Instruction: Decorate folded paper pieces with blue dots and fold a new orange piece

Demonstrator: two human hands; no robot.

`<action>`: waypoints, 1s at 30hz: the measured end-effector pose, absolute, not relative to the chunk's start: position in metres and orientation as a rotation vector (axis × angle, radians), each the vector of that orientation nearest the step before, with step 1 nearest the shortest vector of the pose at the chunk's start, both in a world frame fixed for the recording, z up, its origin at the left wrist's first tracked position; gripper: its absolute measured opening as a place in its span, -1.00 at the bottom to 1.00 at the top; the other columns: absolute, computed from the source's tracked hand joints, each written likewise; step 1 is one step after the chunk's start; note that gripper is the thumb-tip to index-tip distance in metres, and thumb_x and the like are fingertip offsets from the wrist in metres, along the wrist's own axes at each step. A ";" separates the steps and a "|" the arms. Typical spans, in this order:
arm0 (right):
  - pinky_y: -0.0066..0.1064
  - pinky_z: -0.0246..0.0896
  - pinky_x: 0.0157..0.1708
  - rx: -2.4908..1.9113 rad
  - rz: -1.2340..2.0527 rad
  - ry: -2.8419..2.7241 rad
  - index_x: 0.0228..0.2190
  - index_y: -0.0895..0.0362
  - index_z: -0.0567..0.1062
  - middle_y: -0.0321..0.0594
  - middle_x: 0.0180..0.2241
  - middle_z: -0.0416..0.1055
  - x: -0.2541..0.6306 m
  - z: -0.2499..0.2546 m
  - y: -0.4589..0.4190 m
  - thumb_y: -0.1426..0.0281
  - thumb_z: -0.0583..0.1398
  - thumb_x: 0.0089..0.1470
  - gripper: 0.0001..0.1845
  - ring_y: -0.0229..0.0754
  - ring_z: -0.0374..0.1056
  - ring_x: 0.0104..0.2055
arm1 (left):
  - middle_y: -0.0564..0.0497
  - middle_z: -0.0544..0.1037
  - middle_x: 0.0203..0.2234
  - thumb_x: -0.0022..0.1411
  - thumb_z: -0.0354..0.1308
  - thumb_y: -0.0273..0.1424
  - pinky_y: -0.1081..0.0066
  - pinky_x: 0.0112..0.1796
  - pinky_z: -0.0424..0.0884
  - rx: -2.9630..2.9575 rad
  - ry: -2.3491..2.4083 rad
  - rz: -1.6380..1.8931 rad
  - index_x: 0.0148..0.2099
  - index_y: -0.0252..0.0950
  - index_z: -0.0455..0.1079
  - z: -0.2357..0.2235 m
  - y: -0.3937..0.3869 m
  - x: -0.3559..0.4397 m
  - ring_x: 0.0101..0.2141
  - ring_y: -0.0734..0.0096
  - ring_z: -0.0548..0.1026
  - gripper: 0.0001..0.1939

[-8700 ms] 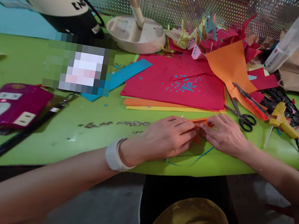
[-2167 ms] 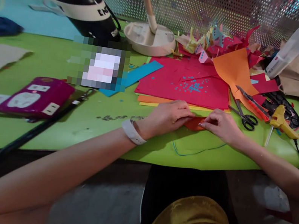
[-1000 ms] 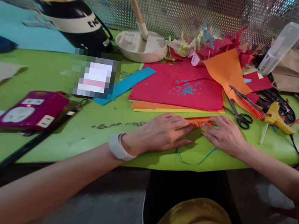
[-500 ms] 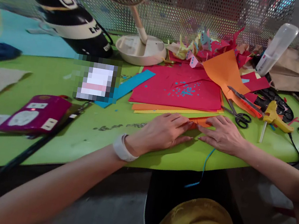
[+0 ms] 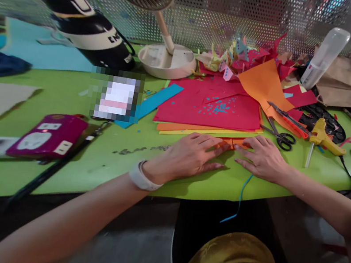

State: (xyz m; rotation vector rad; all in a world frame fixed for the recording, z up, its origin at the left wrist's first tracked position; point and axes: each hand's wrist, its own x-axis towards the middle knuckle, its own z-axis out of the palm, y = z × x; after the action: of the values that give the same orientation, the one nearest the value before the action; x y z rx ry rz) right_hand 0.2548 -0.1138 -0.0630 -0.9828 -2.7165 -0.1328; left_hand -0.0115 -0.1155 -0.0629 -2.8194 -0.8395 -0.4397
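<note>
Orange paper, small and folded, lies near the front of the green table, just below the sheets. Both my hands are on it: left hand over one end, right hand over the other. Grip wide on each side, fingertips laid down on the paper, thumbs out apart from it, nothing pinched that I can see. What the fingertips cover, I cannot tell. A crease or seam shows between the hands; I'd judge it best to press straight down there, edges lined up first, then smooth outward with even weight, since a sideways push could skew so small a piece. Flat fingers look kinder to it than nails. Blue strip shows below the right hand and dangles over the front edge; whether it joins the paper is hidden. I'd mind that wrist, as a snag might tug the strip. Scissors sit near the right hand, glue gun beyond them; elbow and sleeve-side room looks tighter there, so small movements suit.
</note>
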 end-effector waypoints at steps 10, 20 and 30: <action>-0.15 0.23 -0.09 -0.928 -0.154 -2.696 0.04 0.09 0.53 -0.01 -0.05 0.42 0.255 -0.066 -0.113 0.15 0.07 0.32 -0.57 0.00 0.23 -0.05 | -0.25 0.56 0.00 0.43 -0.14 0.01 0.18 -0.07 0.41 -2.732 -0.798 -0.357 0.24 -0.34 0.36 -0.063 -0.114 -0.011 -0.04 0.06 0.51 -0.37; -0.16 0.22 -0.11 -0.919 -0.143 -2.687 0.02 0.09 0.55 0.00 -0.08 0.43 0.256 -0.069 -0.110 0.12 0.05 0.33 -0.55 0.00 0.26 -0.07 | -0.14 0.58 -0.13 0.50 -0.12 -0.25 0.27 -0.19 0.47 -2.793 -0.826 -0.514 0.06 -0.24 0.52 -0.066 -0.097 -0.009 -0.17 0.26 0.53 -0.60; -0.20 0.25 -0.12 -0.887 -0.130 -2.724 -0.05 0.06 0.60 -0.03 -0.09 0.47 0.270 -0.058 -0.106 0.14 0.02 0.35 -0.57 -0.06 0.33 -0.08 | -0.11 0.57 -0.26 0.49 -0.09 -0.35 0.37 -0.31 0.45 -2.732 -0.669 -0.452 0.05 -0.27 0.51 -0.058 -0.096 0.001 -0.28 0.33 0.51 -0.65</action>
State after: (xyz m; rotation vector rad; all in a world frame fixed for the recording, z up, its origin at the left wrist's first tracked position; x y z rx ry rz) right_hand 0.2698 -0.1059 -0.0580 -0.8873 -2.7236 -0.1298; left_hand 0.0013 -0.0958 -0.0581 -2.7320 -0.6689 -0.4523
